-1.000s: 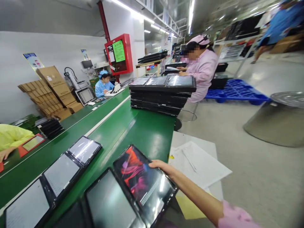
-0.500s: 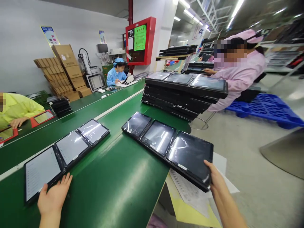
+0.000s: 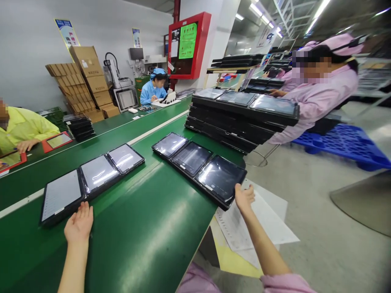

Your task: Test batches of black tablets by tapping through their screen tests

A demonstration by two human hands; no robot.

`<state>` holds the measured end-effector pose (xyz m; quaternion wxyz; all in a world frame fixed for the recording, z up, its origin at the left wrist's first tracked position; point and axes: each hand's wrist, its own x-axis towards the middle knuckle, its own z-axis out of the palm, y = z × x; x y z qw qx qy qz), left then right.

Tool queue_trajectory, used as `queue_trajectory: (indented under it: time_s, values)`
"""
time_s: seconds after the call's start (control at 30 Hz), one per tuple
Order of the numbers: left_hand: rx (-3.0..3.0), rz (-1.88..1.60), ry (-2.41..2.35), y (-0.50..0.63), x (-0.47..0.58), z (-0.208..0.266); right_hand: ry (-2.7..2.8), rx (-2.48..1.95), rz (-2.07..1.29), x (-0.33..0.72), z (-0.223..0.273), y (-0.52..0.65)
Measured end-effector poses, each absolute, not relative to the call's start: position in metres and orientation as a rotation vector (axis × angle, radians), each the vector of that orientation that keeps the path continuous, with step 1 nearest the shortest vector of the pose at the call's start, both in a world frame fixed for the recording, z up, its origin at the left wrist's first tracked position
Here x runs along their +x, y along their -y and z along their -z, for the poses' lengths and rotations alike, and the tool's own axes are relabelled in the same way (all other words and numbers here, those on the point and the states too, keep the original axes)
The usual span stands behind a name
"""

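Note:
Two long black trays lie on the green bench top, each bearing three tablets with shiny film over the screens. Beside the near end of the left tray is my left hand, palm up, fingers stretched out and holding nothing; whether the fingertips touch the tray is unclear. Its tablets have pale, lit screens. The right tray slants toward the bench's right edge, its nearest tablet dark. My right hand is at that tray's near corner, thumb by the rim and fingers spread clear of it.
A tall stack of loaded black trays stands behind the right tray. Paper sheets stick out below the bench edge. A co-worker in pink is at the right, one in yellow at the left, one in blue farther back.
The right tray has slid left and farther onto the bench, and my right hand has followed, its fingers now spread off the tray. My left hand stays beside the left tray. The view has shifted slightly.

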<state>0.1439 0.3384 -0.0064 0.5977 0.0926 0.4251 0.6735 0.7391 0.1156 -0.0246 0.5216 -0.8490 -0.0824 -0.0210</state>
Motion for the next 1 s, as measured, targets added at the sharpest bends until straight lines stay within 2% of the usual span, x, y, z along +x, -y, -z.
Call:
queue_trajectory:
  time_s: [0.13, 0.23, 0.37, 0.47, 0.7, 1.0]
  values:
    - [0.32, -1.424, -0.836, -0.339, 0.133, 0.002, 0.246, -1.951, 0.321, 0.69, 0.019, -0.124]
    - [0.312, -1.472, -0.777, -0.344, 0.135, -0.002, 0.719, -1.775, 0.459, 0.617, 0.024, -0.149]
    - [0.322, -1.503, -0.683, -0.353, 0.144, -0.006, 1.549, -1.551, 0.146, 0.527, 0.04, -0.181]
    - [0.382, -1.449, -0.619, -0.355, 0.144, -0.007, 1.858, -1.409, -0.057, 0.506, 0.047, -0.188]
    - [0.405, -1.383, -0.597, -0.31, 0.149, -0.005, 1.293, -1.459, -0.34, 0.531, 0.053, -0.191]
    - [0.345, -1.247, -0.53, -0.127, 0.162, 0.013, 1.115, -1.516, -0.517, 0.546, 0.054, -0.191]
